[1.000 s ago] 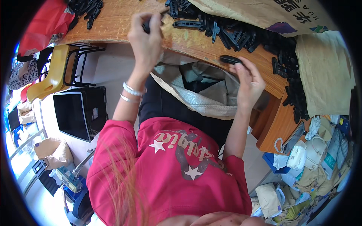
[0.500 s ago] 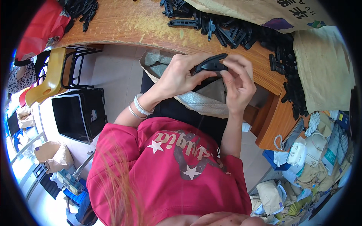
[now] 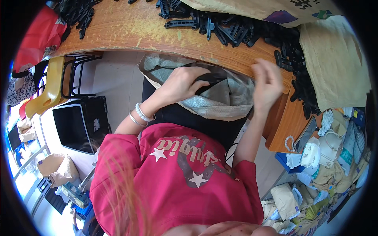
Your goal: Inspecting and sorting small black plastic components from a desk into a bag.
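Observation:
My left hand [image 3: 182, 84] is over the mouth of a woven sack [image 3: 220, 108] on my lap, thumb and fingers apart. Just past its fingertips, inside the sack, is a dark, blurred black plastic piece [image 3: 214, 78]; I see no firm grip on it. By the table's front edge, my right hand [image 3: 268, 86] is raised with its fingers extended and smeared by motion, and nothing shows in it. Several black plastic clip-like parts [image 3: 236, 31] are heaped on the wooden table [image 3: 130, 31] ahead of that hand.
More black parts [image 3: 76, 15] lie at the far left beside a red bag [image 3: 39, 33]. Paper sacks [image 3: 334, 63] stand on the right. A yellow chair [image 3: 51, 86] and a black box [image 3: 78, 124] are on the left. Bags and wrappings [image 3: 334, 173] crowd the lower right.
The black clip-like part has left the grip of both hands. My right hand has moved right, toward the table edge; my left hand has opened over the sack.

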### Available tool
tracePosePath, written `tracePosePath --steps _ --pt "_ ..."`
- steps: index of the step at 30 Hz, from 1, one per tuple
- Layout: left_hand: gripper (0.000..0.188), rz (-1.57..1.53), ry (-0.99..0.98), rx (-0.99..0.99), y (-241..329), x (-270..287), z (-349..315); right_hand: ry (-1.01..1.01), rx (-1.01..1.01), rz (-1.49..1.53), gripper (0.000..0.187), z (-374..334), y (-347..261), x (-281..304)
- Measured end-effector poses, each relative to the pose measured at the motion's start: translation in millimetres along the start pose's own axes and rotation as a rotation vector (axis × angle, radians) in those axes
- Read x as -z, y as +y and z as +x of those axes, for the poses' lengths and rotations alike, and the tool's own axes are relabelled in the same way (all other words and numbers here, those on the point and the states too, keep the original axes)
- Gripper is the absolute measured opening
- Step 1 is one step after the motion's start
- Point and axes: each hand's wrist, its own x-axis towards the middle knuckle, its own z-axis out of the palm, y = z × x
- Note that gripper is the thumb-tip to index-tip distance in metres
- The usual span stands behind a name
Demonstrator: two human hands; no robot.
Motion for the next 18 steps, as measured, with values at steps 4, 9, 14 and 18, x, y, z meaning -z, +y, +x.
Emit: tracePosePath --steps 4,9,14,18 --pt "0.022 0.203 0.119 -0.331 -7 6 6 0.226 -0.111 -0.67 0.018 22 47 21" --pt "0.013 0.383 0.866 -0.196 -35 74 61 0.082 0.023 -0.756 0.016 26 57 12" --pt "0.019 0.482 0.663 -0.179 -52 111 91 0.085 0.134 -0.578 0.017 19 56 -9" --pt "0.02 0.34 0.568 0.255 -26 115 86 0.163 0.118 -0.409 0.018 13 50 -10"
